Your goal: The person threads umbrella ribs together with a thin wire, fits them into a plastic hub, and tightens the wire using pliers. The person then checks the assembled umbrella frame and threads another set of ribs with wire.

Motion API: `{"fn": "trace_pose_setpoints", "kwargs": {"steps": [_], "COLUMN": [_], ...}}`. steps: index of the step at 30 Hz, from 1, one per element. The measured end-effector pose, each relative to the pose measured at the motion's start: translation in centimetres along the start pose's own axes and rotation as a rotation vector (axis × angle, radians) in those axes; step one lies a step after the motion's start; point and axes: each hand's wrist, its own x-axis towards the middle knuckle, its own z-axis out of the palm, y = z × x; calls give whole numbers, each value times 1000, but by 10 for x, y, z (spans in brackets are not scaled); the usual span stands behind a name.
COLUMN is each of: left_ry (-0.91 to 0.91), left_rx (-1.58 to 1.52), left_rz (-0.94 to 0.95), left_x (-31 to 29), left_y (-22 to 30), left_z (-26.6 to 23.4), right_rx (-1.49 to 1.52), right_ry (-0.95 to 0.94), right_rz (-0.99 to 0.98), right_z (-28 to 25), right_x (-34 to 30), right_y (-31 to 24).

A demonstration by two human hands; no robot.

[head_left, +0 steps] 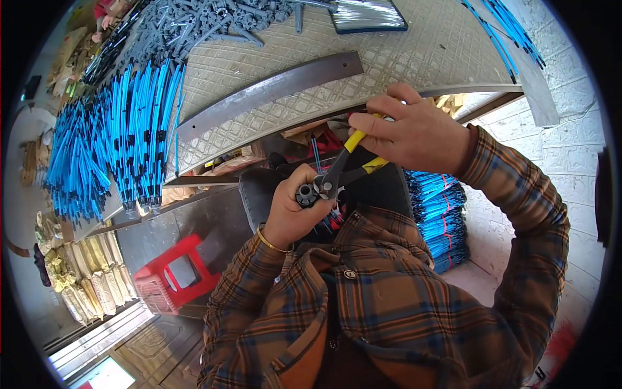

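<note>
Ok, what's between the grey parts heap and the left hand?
Head view: a long metal strip lying on the patterned tabletop, then the table's near edge before the left hand.

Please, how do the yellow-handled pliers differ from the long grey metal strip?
The yellow-handled pliers are in the right hand, while the long, flat grey metal strip lies on the tabletop. The pliers have two pivoted arms; the strip is one piece with holes near its ends. Both have grey metal surfaces.

So I'm standing in a workshop (265,123): blue rods (139,123) are crowding the left, grey parts (184,26) are cluttering the bench's far side, someone (395,285) is holding pliers (334,174).
</note>
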Motion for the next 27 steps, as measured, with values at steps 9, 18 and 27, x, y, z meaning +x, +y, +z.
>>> {"fn": "trace_pose_setpoints", "kwargs": {"steps": [9, 18, 27], "left_ry": [92, 84, 64], "left_rx": [-91, -44, 238], "left_rz": [-39, -41, 42], "left_x": [2, 2, 2], "left_y": [5, 2, 14], "left_z": [7, 1, -4], "right_rx": [-31, -31, 18], "right_ry": [70, -19, -224], "right_rz": [-20, 25, 97], "right_z": [4, 5, -11], "right_x": [2, -5, -15], "right_y": [4, -3, -9]}}
